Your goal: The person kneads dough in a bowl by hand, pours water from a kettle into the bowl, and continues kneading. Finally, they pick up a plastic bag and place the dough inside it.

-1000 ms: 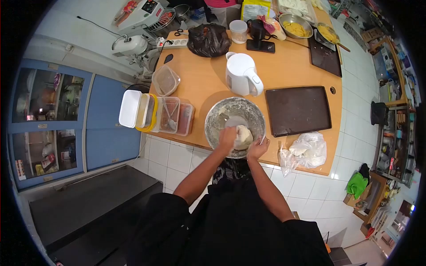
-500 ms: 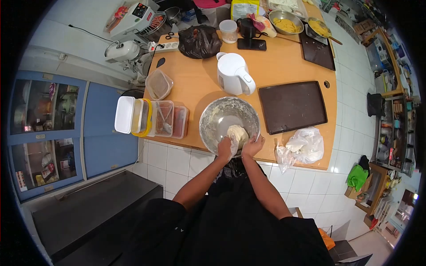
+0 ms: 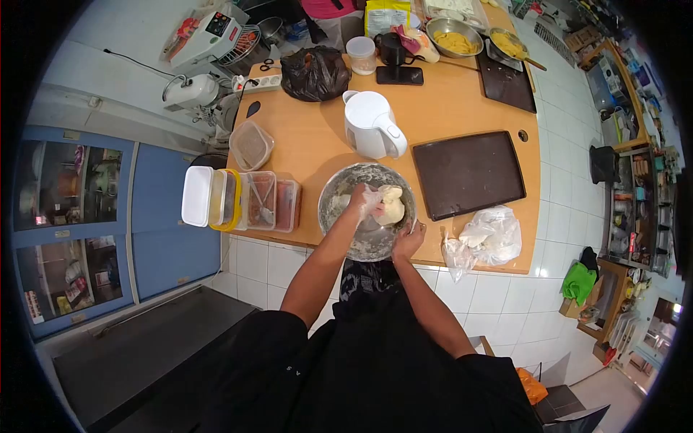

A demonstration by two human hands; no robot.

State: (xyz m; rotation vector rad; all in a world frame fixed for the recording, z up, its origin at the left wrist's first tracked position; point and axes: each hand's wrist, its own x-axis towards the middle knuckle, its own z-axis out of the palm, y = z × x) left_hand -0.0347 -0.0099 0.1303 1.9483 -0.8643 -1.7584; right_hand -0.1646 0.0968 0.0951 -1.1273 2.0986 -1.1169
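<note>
A large metal mixing bowl (image 3: 333, 189), its inside smeared with flour and dough, stands at the table's front edge. A pale lump of dough (image 3: 393, 208) lies in its right half. My left hand (image 3: 365, 202), in a clear plastic glove, reaches into the bowl with curled fingers at the dough's left side. The fingertips are partly hidden against it. My right hand (image 3: 408, 241) grips the bowl's lower right rim. Just behind the bowl is a white electric kettle (image 3: 372, 124).
A dark baking tray (image 3: 469, 175) and a plastic bag (image 3: 494, 237) are to the right. Several plastic containers (image 3: 258, 200) line the left. Farther back are a black bag (image 3: 314, 73), a phone (image 3: 399, 76) and a bowl of yellow food (image 3: 455, 39). A person (image 3: 332, 9) is beyond the table.
My left hand has moved up and farther into the bowl. The dough now lies higher and toward the bowl's right side. My right hand stays at the rim, slightly lower.
</note>
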